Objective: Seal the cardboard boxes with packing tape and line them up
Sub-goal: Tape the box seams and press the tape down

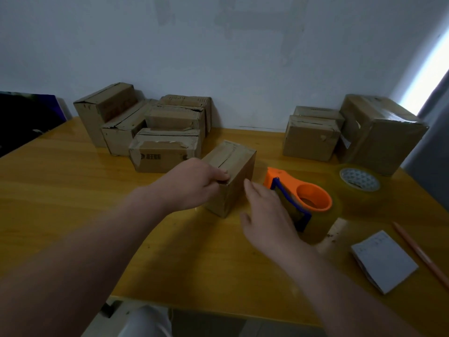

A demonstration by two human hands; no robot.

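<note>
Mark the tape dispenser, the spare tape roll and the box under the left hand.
dispenser (pixel 291 184): head view, on its orange body.
spare roll (pixel 359 179): head view, on its patterned core.
box (pixel 240 183): head view, on its right side face.

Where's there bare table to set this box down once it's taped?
Widest bare patch: left front of the table, before the left stack of boxes. A narrower gap lies at the wall between that stack and the right boxes. The right is crowded: tape dispenser, tape roll, notepad, pencil.
</note>
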